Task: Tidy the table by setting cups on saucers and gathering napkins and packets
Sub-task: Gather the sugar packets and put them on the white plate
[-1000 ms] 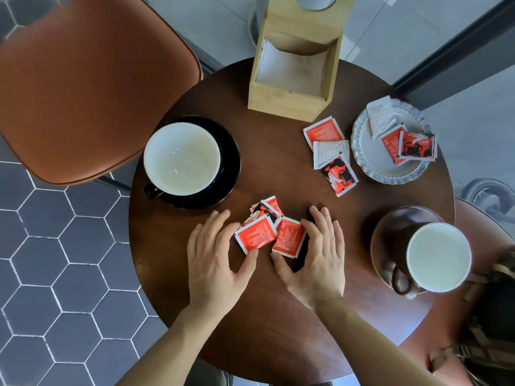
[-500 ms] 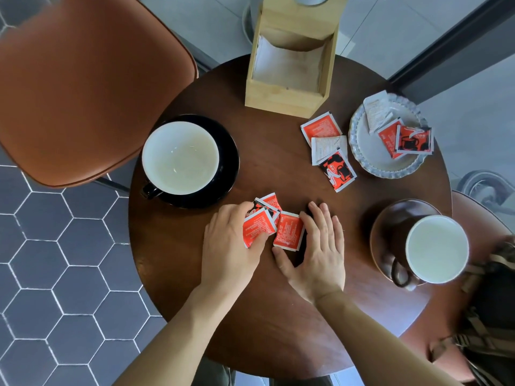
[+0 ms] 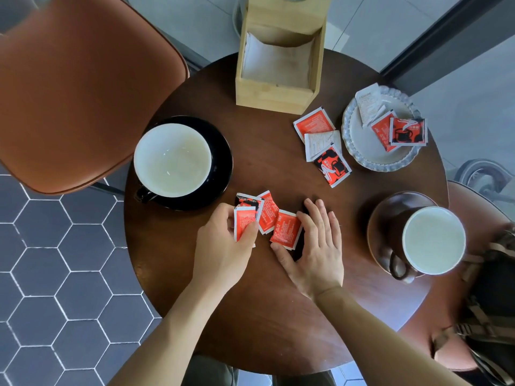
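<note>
Several red packets (image 3: 267, 215) lie bunched near the front middle of the round dark table (image 3: 278, 316). My left hand (image 3: 223, 252) pinches one red packet (image 3: 244, 222) between thumb and fingers at the bunch's left side. My right hand (image 3: 317, 246) lies flat with straight fingers against the rightmost packet (image 3: 285, 229). Three more packets (image 3: 323, 143) lie beside a glass plate (image 3: 359, 151) that holds other packets (image 3: 398, 130). A black cup (image 3: 172, 160) sits on a black saucer (image 3: 223, 162). A brown cup (image 3: 429, 240) sits on a brown saucer (image 3: 381, 218).
A wooden napkin holder (image 3: 278, 87) with white napkins stands at the table's far edge. An orange-brown chair (image 3: 78, 87) is at the left, another seat with a bag (image 3: 490, 302) at the right. Hexagonal floor tiles show below left.
My left hand has moved right onto the packet bunch and pinched up the leftmost packet. My right hand has stayed beside the bunch.
</note>
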